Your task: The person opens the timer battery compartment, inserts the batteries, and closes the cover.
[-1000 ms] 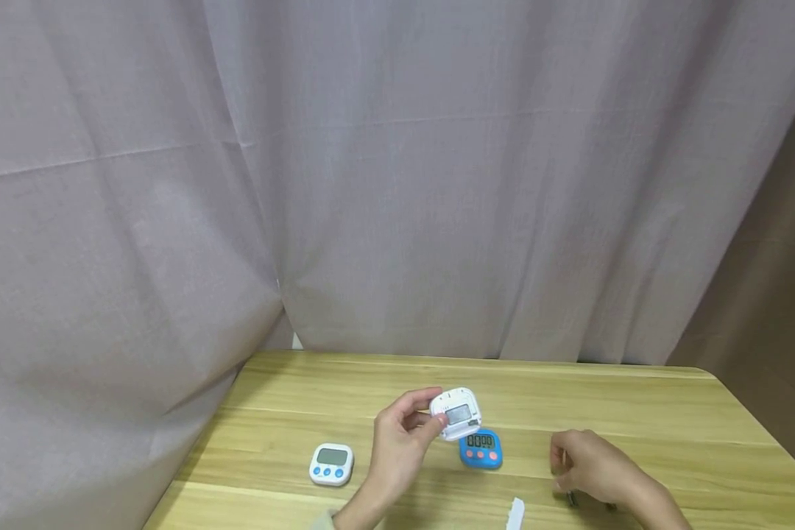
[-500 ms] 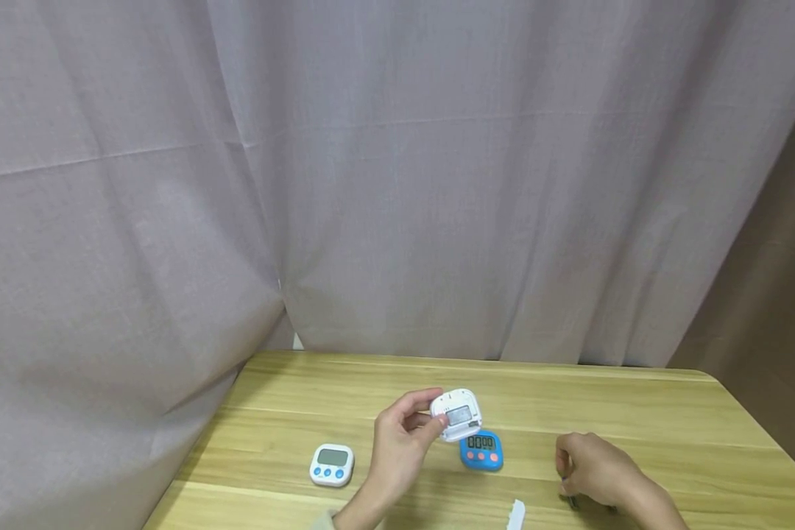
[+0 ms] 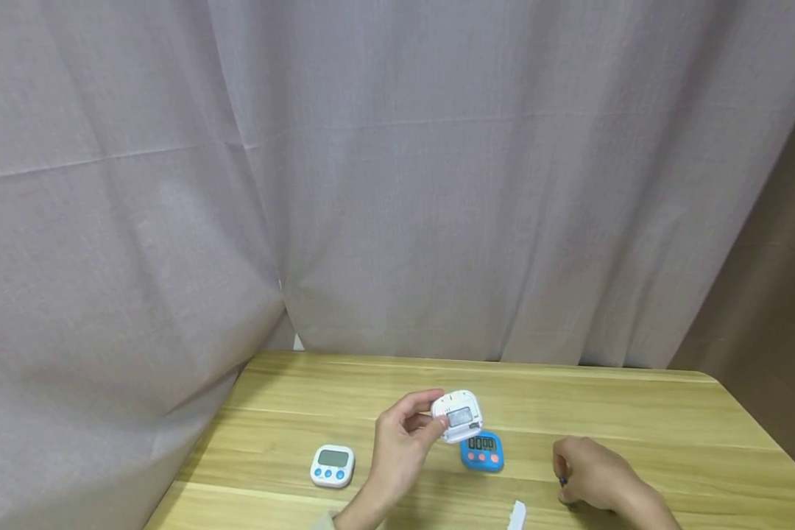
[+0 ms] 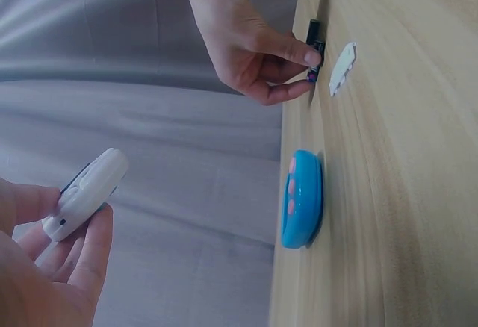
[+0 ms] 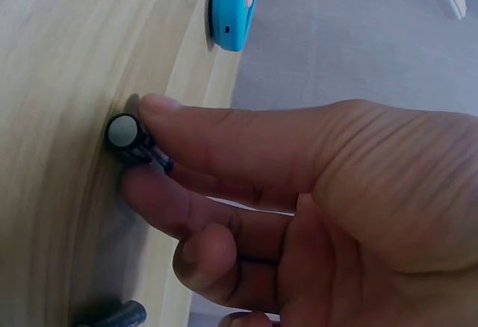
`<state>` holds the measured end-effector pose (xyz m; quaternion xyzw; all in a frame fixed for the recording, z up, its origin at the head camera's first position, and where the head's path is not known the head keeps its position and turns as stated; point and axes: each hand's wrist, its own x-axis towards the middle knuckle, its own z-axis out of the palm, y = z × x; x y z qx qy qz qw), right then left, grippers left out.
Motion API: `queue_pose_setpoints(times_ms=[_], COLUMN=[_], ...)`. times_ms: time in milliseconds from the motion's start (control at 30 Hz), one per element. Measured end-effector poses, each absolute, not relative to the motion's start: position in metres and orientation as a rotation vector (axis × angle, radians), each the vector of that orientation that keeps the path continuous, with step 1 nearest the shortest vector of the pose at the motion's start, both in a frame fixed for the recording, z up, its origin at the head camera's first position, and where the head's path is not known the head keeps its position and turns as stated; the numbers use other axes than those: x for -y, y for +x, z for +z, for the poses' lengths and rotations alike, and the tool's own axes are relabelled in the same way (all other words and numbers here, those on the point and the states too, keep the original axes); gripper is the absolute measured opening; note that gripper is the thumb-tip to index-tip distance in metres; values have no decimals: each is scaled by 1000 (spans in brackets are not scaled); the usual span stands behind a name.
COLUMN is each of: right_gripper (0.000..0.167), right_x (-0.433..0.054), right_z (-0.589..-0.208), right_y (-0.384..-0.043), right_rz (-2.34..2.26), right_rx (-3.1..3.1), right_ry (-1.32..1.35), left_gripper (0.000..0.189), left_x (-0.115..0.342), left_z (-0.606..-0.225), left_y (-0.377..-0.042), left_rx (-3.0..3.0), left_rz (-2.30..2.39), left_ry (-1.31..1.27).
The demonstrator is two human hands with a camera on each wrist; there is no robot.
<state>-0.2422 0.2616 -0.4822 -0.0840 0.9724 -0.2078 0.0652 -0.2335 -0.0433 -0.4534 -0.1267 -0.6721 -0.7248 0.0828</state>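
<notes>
My left hand holds a white digital timer above the table, thumb on its back, where a battery slot lies uncovered. In the left wrist view that timer shows edge-on between thumb and fingers. At the right, my right hand pinches a small dark battery between thumb and index finger, low at the tabletop. A second dark battery lies on the wood close by. A white battery cover with a notched edge rests on the table between the hands.
A blue timer with pink buttons lies on the wooden table, behind the held timer. Another white timer with blue buttons lies left of my left hand. A grey curtain hangs behind the table.
My right hand has shifted slightly and lowered, its thumb and finger closing on the battery. The left hand and its timer stay almost still.
</notes>
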Motion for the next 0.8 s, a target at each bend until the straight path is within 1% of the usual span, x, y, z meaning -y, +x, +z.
queue_pose_setpoints(times_ms=[500,600,800], right_gripper=[37,37,26], right_x=[-259,-260,-260], right_z=[-484,-485,-480], right_y=[-242,-243,-243], right_rz=[-624,-612,-724], right_rx=[-2937,-2974,-2957], right_ry=[-267,-354,-518], left_gripper=[37,37,36], left_x=[43,43,42], left_z=[-454,-454,-454], left_y=[-233,-232,-233], left_rx=[2019,2024,2021], left_rz=[-2165,-2161,-2159], left_ry=[-363,-363,-371])
